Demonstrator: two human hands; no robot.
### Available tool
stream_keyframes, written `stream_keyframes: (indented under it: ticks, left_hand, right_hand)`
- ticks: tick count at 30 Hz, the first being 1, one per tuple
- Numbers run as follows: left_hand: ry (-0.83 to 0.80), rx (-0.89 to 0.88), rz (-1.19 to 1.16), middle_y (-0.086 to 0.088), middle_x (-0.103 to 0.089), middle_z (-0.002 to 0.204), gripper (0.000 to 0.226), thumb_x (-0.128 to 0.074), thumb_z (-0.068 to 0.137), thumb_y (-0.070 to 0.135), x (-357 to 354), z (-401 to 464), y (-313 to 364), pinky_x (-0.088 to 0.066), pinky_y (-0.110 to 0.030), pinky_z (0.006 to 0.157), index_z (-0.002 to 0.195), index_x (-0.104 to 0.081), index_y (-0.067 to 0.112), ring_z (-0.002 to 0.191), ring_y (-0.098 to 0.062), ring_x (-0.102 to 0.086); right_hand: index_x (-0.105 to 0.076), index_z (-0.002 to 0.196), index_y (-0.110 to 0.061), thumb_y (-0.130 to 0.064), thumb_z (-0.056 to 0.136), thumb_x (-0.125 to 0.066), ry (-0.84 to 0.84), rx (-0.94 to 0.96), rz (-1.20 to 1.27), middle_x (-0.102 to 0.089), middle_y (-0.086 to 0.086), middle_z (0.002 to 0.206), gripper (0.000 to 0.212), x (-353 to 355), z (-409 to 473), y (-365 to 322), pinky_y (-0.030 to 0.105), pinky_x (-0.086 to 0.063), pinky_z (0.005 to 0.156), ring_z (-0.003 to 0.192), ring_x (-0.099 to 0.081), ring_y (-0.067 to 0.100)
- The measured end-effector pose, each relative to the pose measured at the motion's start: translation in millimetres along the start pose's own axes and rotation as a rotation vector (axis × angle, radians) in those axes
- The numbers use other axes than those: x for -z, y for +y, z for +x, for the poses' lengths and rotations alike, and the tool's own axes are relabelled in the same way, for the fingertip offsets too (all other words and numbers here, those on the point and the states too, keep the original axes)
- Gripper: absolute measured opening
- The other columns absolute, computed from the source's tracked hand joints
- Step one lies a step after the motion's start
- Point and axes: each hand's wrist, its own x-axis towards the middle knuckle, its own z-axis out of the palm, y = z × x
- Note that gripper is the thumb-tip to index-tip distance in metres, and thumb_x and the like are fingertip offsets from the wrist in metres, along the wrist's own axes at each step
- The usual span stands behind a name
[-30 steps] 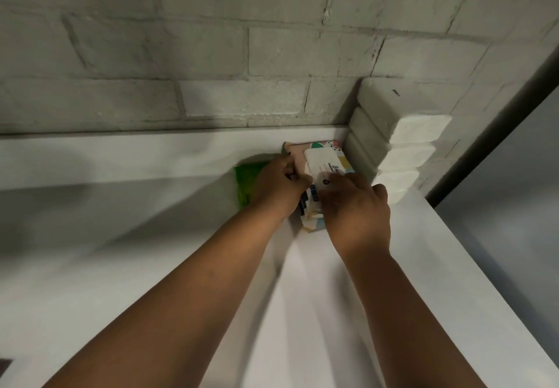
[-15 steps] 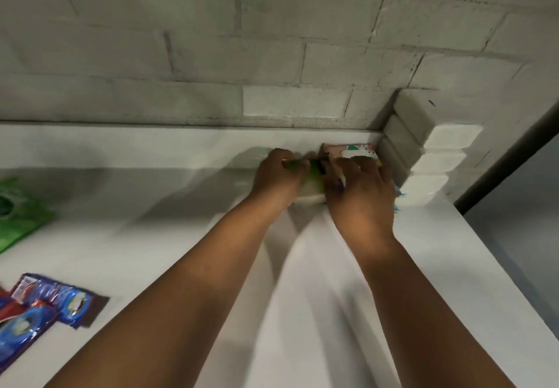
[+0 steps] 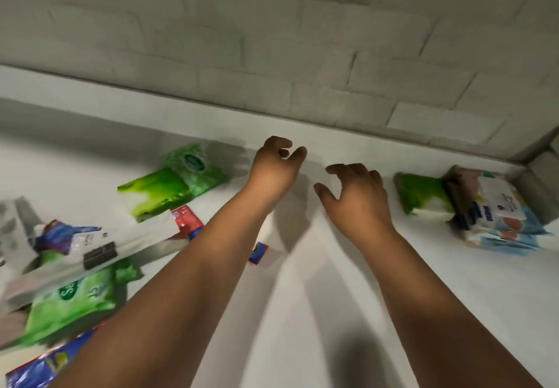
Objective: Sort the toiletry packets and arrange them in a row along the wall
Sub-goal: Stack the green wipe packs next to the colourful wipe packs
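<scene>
Both hands [image 3: 273, 169] [image 3: 358, 195] empty, fingers loose; green packet [image 3: 422, 194] beside pastel packets [image 3: 496, 209].

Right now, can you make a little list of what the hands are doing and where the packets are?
left hand: empty, fingers loosely curled, above the white surface
right hand: empty, fingers spread
placed by wall: green packet beside colourful wipes packs, at right
still loose: green wipes packet and a blurry pile of packets, at left

Green packet [image 3: 422, 192] w/ white base, pastel-patterned packets [image 3: 496, 209], grey brick wall [image 3: 272, 39], white shelf [image 3: 302, 297].
</scene>
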Motion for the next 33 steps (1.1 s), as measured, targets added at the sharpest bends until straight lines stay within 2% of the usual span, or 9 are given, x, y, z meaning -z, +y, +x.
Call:
stream_keyframes:
  ticks: [6,11,15,18,21,24,27,30,33]
  left_hand:
    - [0.080,-0.006,0.100,-0.005,-0.062,0.109,0.033,-0.064,0.086,0.036,108,26,-21,-0.048,-0.031,0.074,0.113,-0.056,0.018,0.083,-0.021,-0.058]
    - [0.052,0.006,0.525,-0.008,-0.062,0.114,0.038,-0.063,0.088,0.034,195,49,-52,-0.047,-0.030,0.082,0.118,-0.059,0.011,0.102,-0.028,-0.061]
    - [-0.048,0.101,0.872,-0.015,-0.056,0.128,0.049,-0.059,0.089,0.045,250,63,-94,-0.046,-0.037,0.095,0.125,-0.056,0.011,0.114,-0.034,-0.055]
    - [-0.127,0.175,0.970,-0.016,-0.052,0.130,0.047,-0.049,0.094,0.048,267,66,-114,-0.045,-0.042,0.096,0.124,-0.056,0.012,0.116,-0.037,-0.052]
    - [-0.137,0.158,0.923,-0.014,-0.061,0.115,0.040,-0.046,0.095,0.046,275,68,-121,-0.045,-0.035,0.082,0.110,-0.062,0.012,0.102,-0.034,-0.056]
    - [-0.154,0.167,0.803,-0.009,-0.064,0.101,0.035,-0.050,0.096,0.041,279,66,-120,-0.040,-0.031,0.074,0.107,-0.064,0.011,0.089,-0.025,-0.055]
    - [-0.143,0.164,0.702,-0.009,-0.062,0.095,0.031,-0.055,0.094,0.038,281,61,-117,-0.040,-0.030,0.072,0.104,-0.064,0.009,0.085,-0.024,-0.054]
    - [-0.099,0.192,0.472,-0.009,-0.061,0.091,0.027,-0.065,0.088,0.037,287,58,-112,-0.042,-0.030,0.068,0.095,-0.062,0.011,0.071,-0.022,-0.054]
    - [-0.097,0.208,0.262,-0.007,-0.060,0.088,0.028,-0.070,0.085,0.033,287,53,-100,-0.053,-0.037,0.074,0.097,-0.061,0.009,0.071,-0.023,-0.056]
  right_hand:
    - [-0.057,0.128,-0.029,-0.045,0.089,-0.058,-0.121,0.062,0.066,-0.057,0.004,0.127,0.043,-34,2,-89,0.038,-0.042,0.095,0.117,-0.046,0.031]
    - [-0.062,0.121,-0.027,-0.047,0.088,-0.058,-0.250,0.079,0.183,-0.062,0.004,0.121,0.039,-72,5,-149,0.036,-0.044,0.095,0.115,-0.050,0.029]
    - [-0.069,0.094,-0.027,-0.052,0.083,-0.061,-0.354,-0.027,0.351,-0.071,0.000,0.100,0.028,-108,5,-186,0.035,-0.051,0.085,0.104,-0.059,0.026]
    - [-0.067,0.079,-0.025,-0.050,0.085,-0.061,-0.417,-0.080,0.374,-0.072,-0.002,0.090,0.026,-125,4,-203,0.031,-0.049,0.077,0.096,-0.061,0.024]
    - [-0.072,0.085,-0.021,-0.046,0.089,-0.061,-0.477,-0.136,0.413,-0.065,-0.005,0.074,0.028,-133,4,-216,0.025,-0.042,0.067,0.082,-0.062,0.020]
    - [-0.072,0.086,-0.015,-0.044,0.089,-0.061,-0.497,-0.182,0.452,-0.066,0.000,0.079,0.031,-138,3,-223,0.026,-0.041,0.070,0.086,-0.062,0.021]
    - [-0.072,0.084,-0.010,-0.042,0.090,-0.061,-0.467,-0.218,0.500,-0.070,0.006,0.085,0.034,-139,4,-227,0.030,-0.046,0.074,0.087,-0.063,0.023]
    - [-0.070,0.079,-0.005,-0.040,0.090,-0.061,-0.410,-0.244,0.571,-0.069,0.015,0.074,0.037,-137,3,-229,0.036,-0.052,0.071,0.069,-0.062,0.025]
    - [-0.071,0.080,-0.015,-0.040,0.087,-0.064,-0.314,-0.294,0.683,-0.069,0.001,0.073,0.027,-132,4,-227,0.036,-0.054,0.076,0.072,-0.064,0.019]
